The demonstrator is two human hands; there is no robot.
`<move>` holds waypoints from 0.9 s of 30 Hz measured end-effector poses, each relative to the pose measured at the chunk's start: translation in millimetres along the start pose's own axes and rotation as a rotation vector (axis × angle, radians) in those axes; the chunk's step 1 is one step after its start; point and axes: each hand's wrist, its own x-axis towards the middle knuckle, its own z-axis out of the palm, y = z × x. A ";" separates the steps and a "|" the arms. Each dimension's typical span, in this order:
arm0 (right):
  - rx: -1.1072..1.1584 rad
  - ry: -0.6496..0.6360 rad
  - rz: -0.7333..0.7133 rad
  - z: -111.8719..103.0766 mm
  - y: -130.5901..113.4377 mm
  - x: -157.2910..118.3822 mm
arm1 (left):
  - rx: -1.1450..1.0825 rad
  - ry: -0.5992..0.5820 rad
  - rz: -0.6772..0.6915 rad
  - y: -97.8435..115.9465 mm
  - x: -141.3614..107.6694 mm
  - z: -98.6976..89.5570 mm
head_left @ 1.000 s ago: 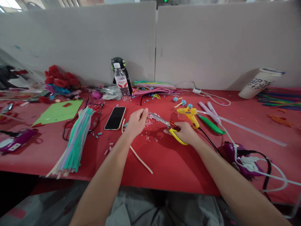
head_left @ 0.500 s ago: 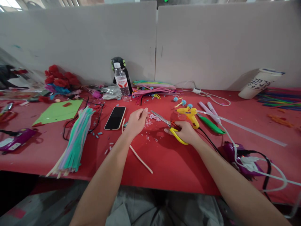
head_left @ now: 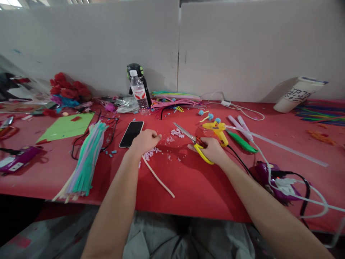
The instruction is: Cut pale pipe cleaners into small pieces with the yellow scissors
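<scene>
My left hand [head_left: 145,141] is just right of the phone [head_left: 131,133], low over the red table. Its fingers are curled together, and whatever they may hold is hidden. Small lilac cut pieces [head_left: 151,154] lie scattered beneath and beside it. A cream pipe cleaner [head_left: 159,178] runs from under this hand toward the table's front edge. In my right hand [head_left: 211,149] are scissors [head_left: 202,154] with yellow handles, their blades pointing up and left and looking closed. Another small heap of lilac pieces [head_left: 177,133] lies by the blade tips.
A yellow glue gun [head_left: 219,131] lies beyond my right hand, with a green-handled tool [head_left: 242,143] beside it. To the left rests a bundle of mint and lilac pipe cleaners [head_left: 87,165]. A water bottle [head_left: 139,95] stands at the back; a white cup [head_left: 298,94] leans at right.
My left hand has moved left and down, away from the scissor tips to beside the phone. More lilac pieces now show near it. My right hand with the scissors has barely moved.
</scene>
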 end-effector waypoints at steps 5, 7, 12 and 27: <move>-0.017 0.045 0.008 2.4 3.5 3.7 | -0.028 0.043 0.053 13.6 11.6 23.5; -0.019 0.052 0.006 2.8 4.0 4.8 | -0.014 0.039 0.066 19.7 17.5 31.6; -0.018 0.052 0.012 2.9 2.9 5.7 | 0.047 0.007 0.003 30.2 29.1 43.0; 0.001 0.017 0.028 0.9 0.7 4.9 | -0.012 -0.006 -0.060 21.8 40.2 58.2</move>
